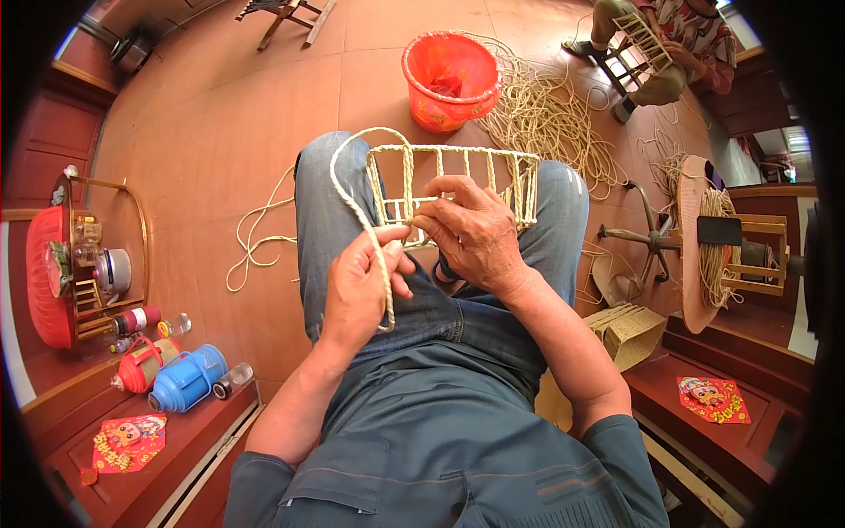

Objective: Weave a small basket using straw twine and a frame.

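An open, cage-like basket frame (503, 153), its bars wrapped in pale twisted cord, rests across my thighs. My left hand (356, 290) is closed at the frame's near left side, thumb and forefinger pinching the cord there. A loose length of the pale cord (340, 180) arches up from the frame and drops over the back of that hand, its tip by my lap. Facing it, my right hand (480, 231) is closed too, its fingertips pinching cord at the same spot. My fingers hide the exact point where the cord meets the bar.
Beyond my knees stand a red bucket (451, 110) and a tangled heap of cord (550, 114). Another person (695, 53) sits at the far right with a similar frame. At left are a blue thermos (189, 378) and jars; at right, a woven basket (629, 334) and a swivel-chair base (653, 236).
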Available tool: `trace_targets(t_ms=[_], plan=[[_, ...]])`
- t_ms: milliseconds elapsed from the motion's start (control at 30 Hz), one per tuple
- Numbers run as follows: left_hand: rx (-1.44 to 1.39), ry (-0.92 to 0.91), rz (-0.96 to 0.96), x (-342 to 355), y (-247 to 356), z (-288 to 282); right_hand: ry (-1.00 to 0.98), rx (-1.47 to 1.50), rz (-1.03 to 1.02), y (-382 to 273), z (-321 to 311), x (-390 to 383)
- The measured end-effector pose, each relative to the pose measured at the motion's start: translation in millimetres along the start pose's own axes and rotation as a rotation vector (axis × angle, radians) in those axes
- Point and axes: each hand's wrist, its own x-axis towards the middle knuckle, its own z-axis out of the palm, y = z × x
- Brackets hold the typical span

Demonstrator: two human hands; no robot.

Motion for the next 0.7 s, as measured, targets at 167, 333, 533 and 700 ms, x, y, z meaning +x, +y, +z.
trace_targets(t_ms=[167, 333, 533, 700], plan=[[0.366, 0.114, 0.149, -5.8, -12.9, 10.7, -0.080, 0.079, 0.047, -2.0, -5.5, 3.0], [0.431, 0.155, 0.242, -4.9, -21.7, 22.9, -0.122, 0.092, 0.045, 0.6, -7.2, 5.7], [0.309, 0.182, 0.232, -5.7, -26.8, 27.9, -0.136, 0.111, 0.043, 3.7, -6.9, 6.4], [0.341, 0.183, 0.250, -12.0, -26.7, 28.9, -0.174, 0.098, 0.078, 3.5, -7.8, 8.5]])
